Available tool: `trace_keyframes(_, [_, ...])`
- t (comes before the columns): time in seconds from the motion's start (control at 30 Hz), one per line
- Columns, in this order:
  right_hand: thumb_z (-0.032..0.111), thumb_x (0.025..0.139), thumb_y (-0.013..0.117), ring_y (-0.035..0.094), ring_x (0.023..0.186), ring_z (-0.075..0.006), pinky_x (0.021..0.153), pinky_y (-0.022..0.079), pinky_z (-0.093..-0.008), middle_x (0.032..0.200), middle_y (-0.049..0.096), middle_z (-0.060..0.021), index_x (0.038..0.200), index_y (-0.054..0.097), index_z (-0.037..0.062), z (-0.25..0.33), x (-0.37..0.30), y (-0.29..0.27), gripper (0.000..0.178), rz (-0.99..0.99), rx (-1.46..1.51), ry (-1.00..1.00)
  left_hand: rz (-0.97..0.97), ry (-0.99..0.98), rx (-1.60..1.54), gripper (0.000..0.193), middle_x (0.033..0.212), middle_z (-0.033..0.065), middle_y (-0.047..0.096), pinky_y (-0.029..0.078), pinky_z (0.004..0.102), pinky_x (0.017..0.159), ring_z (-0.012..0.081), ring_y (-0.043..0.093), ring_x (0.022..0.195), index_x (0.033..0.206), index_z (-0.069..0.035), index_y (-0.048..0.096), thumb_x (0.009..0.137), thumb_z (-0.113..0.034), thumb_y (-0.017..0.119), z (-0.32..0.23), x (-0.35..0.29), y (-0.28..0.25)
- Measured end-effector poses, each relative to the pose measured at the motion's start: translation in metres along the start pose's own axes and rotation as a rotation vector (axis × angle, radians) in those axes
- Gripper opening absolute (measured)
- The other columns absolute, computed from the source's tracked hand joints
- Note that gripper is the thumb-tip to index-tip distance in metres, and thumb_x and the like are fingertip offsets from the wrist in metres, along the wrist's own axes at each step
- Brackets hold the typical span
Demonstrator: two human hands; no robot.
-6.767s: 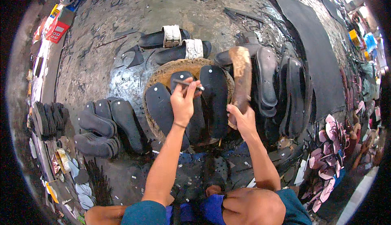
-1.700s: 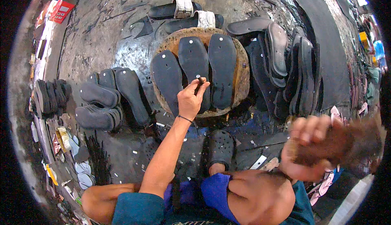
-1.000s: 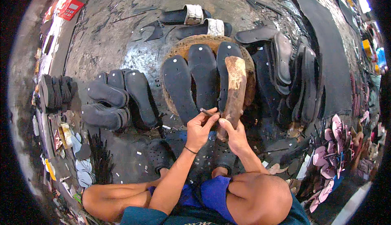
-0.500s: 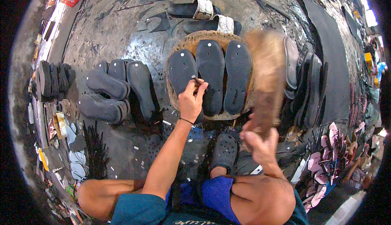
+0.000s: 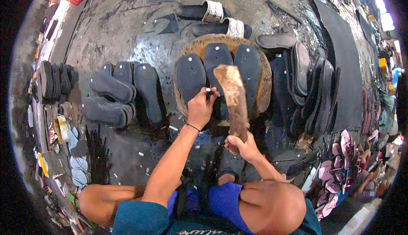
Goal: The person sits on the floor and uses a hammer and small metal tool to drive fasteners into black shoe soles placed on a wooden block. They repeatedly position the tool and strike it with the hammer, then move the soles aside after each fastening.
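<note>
Three black shoe soles lie side by side on a round wooden block [image 5: 266, 77]: a left sole [image 5: 190, 71], a middle sole [image 5: 217, 53] and a right sole [image 5: 248, 65]. Each shows a white dot near its far end. Closed around a short metal punch [image 5: 208, 91], my left hand [image 5: 199, 111] sits over the gap between the left and middle soles. The punch's lower tip is hidden. My right hand [image 5: 245, 146] grips the near end of a wooden club [image 5: 236, 94]. The club's broad far end hangs above the middle and right soles, hiding part of them.
Piled black soles [image 5: 110, 82] lie left of the block, with another stack [image 5: 53, 82] farther left. More soles [image 5: 325, 94] lean together at right, beside a dark rubber sheet [image 5: 348, 65]. White-strapped sandals [image 5: 212, 12] lie beyond the block. Pink pieces [image 5: 331, 171] heap at lower right.
The wooden club has swung left from beside the block to above the middle and right soles. The punch in my left hand now stands more upright and slightly nearer me.
</note>
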State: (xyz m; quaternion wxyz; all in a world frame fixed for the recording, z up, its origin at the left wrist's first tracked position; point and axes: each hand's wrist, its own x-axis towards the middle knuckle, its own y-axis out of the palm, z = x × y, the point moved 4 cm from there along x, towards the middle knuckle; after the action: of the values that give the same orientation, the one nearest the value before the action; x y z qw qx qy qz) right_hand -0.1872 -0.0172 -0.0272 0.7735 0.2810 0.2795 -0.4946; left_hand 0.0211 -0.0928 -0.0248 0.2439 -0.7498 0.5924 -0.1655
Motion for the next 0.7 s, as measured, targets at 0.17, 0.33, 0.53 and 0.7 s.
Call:
trace_keyframes(0.17, [0.022,0.091,0.069,0.069,0.090,-0.0234,0.077,0.058,-0.0358,0.108,0.066,-0.0148,0.122,0.052,-0.0032,-0.002,0.005,0.011,0.044,-0.014,0.154,0.001,-0.407,-0.375,-0.866,0.027,0.103,0.0148,0.072,0.060,0.0305,0.069,0.0204,0.072,0.087,0.107,0.002,0.061,0.103,-0.025,0.056,0.022,-0.002,-0.039])
trace_keyframes(0.33, [0.017,0.094,0.065,0.065,0.112,-0.0287,0.091,0.056,-0.0391,0.128,0.059,-0.0175,0.133,0.047,-0.0037,0.000,0.013,0.042,0.048,-0.016,0.345,-0.104,-0.362,-0.415,-0.593,0.024,0.098,0.0089,0.070,0.060,0.0273,0.067,0.0137,0.069,0.085,0.104,0.001,0.062,0.103,-0.023,0.056,0.049,-0.056,-0.046])
trace_keyframes(0.53, [0.019,0.095,0.065,0.062,0.116,-0.0268,0.096,0.053,-0.0385,0.129,0.060,-0.0146,0.132,0.050,-0.0024,0.033,0.033,0.041,0.045,-0.005,0.217,-0.177,-0.275,-0.249,-0.452,0.022,0.095,0.0059,0.070,0.056,0.0270,0.075,0.0107,0.065,0.085,0.108,0.002,0.065,0.099,-0.018,0.064,0.031,-0.017,-0.066])
trace_keyframes(0.7, [0.023,0.092,0.071,0.062,0.098,-0.0172,0.083,0.052,-0.0328,0.112,0.064,-0.0081,0.126,0.054,0.0014,0.035,0.035,0.037,0.044,-0.090,0.278,-0.232,-0.077,-0.265,-0.651,0.019,0.098,0.0053,0.071,0.053,0.0235,0.076,0.0086,0.065,0.086,0.110,0.000,0.065,0.096,-0.013,0.067,-0.010,-0.064,-0.016])
